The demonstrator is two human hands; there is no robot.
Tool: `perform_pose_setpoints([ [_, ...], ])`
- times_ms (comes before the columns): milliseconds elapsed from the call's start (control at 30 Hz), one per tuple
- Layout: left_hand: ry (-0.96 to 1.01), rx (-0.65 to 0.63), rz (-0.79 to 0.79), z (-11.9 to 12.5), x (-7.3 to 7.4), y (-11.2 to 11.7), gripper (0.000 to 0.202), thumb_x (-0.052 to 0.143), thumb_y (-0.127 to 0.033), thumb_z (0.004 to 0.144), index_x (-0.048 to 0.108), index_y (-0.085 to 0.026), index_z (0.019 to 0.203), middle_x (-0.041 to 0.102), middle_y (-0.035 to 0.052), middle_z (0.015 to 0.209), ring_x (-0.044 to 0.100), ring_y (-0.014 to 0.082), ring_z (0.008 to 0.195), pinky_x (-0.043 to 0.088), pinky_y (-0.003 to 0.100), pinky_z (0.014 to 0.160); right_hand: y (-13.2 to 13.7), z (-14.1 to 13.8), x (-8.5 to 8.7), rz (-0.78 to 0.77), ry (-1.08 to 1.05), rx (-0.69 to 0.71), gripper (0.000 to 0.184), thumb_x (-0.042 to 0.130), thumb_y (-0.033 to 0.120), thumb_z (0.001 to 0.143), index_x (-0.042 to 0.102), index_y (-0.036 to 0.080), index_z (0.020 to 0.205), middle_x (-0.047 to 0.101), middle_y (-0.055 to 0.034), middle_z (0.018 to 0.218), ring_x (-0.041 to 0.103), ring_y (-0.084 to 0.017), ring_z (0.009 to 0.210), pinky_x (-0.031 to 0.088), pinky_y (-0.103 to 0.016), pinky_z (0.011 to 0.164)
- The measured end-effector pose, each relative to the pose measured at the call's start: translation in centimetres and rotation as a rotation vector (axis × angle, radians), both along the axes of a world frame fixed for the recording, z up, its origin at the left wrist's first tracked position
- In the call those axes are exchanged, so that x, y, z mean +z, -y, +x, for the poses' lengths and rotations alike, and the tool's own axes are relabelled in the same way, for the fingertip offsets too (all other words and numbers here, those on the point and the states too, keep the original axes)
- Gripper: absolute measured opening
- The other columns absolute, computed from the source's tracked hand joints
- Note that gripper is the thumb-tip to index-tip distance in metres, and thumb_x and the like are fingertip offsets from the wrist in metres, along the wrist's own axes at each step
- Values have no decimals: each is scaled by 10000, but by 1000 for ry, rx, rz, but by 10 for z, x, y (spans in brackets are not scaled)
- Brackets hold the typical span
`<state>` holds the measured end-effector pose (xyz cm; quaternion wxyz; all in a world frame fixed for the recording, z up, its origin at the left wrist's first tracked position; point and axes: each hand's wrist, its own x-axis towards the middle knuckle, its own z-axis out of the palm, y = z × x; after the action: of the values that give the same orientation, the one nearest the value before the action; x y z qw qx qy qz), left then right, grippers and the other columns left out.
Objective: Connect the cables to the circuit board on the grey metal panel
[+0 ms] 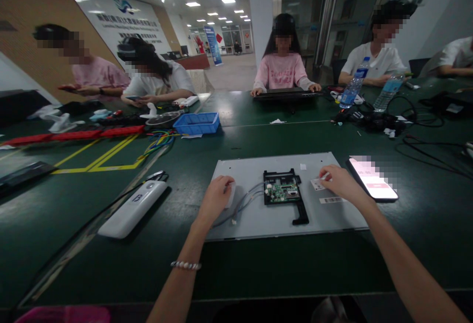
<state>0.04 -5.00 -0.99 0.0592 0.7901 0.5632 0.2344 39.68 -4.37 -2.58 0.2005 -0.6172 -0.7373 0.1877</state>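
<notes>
A grey metal panel [281,217] lies flat on the dark green table in front of me. A green circuit board [283,190] in a black bracket sits at its middle, with thin cables [246,200] running left from it. My left hand [216,197] rests on the panel's left part, fingers curled over a small white piece by the cables. My right hand [340,182] lies on the panel's right part, fingers pinched on a small white label [318,183]. A barcode sticker [331,200] lies just below that hand.
A lit phone [373,179] lies right of the panel. A white device marked B [135,208] lies to the left, a blue tray [197,122] and coloured wires [158,142] beyond. Water bottles [354,86] and black cables [414,126] stand far right. Several people sit around the table.
</notes>
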Motion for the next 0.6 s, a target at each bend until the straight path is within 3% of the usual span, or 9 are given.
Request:
perform_pose_setpoints([
  [167, 18, 12, 44, 5, -2, -1, 203, 398, -139, 832, 566, -194, 933, 606, 49, 956, 557, 199, 952, 435, 367, 892, -5, 6, -8, -23, -54, -57, 102, 544, 218, 770, 602, 199, 852, 661, -33, 838, 628, -159, 750, 455, -259, 661],
  [400, -8, 34, 146, 13, -3, -3, 300, 411, -119, 840, 507, -192, 1116, 547, 64, 1138, 490, 209, 1110, 371, 398, 1000, -7, 17, -13, 39, 38, -120, 249, 537, 261, 784, 621, 197, 1009, 649, -64, 980, 626, -171, 762, 453, -282, 705],
  [600, 9, 32, 173, 29, 13, 1, 318, 433, -163, 855, 468, -201, 1169, 505, 69, 1217, 447, 215, 1176, 334, 409, 1040, -5, 13, -10, 96, 86, -111, 248, 503, 256, 804, 638, 183, 999, 589, -88, 1098, 612, -153, 731, 447, -290, 742],
])
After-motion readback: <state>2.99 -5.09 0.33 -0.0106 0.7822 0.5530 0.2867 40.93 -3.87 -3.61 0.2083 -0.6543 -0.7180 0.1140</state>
